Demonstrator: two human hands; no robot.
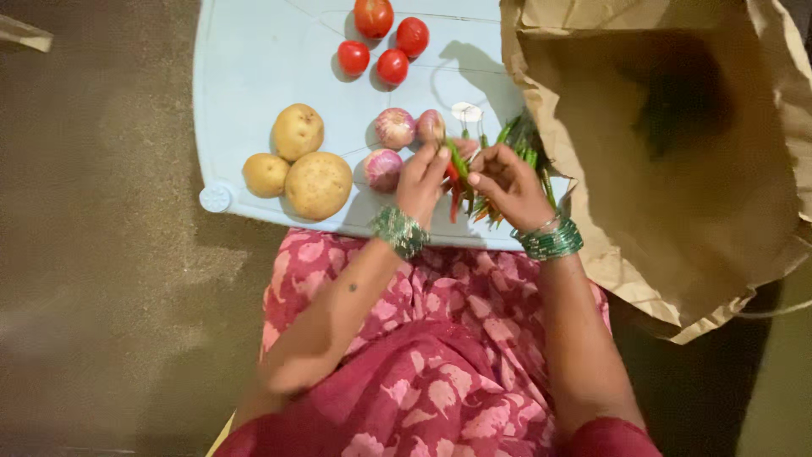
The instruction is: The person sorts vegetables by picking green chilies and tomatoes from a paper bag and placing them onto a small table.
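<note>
My left hand (421,179) and my right hand (506,182) meet over a pile of green and red chillies (499,169) at the near right of a pale blue board (245,59). Both hands pinch chillies from the pile; a green one (458,157) stands up between my left fingers. Both wrists wear green bangles. Three pinkish onions (395,129) lie just left of my left hand. A small white garlic bulb (466,111) sits beyond the chillies.
Three potatoes (317,184) sit at the board's near left. Several red tomatoes (392,66) lie at its far side. A large open brown paper bag (677,169) stands to the right, touching the board. My lap in pink patterned cloth is below.
</note>
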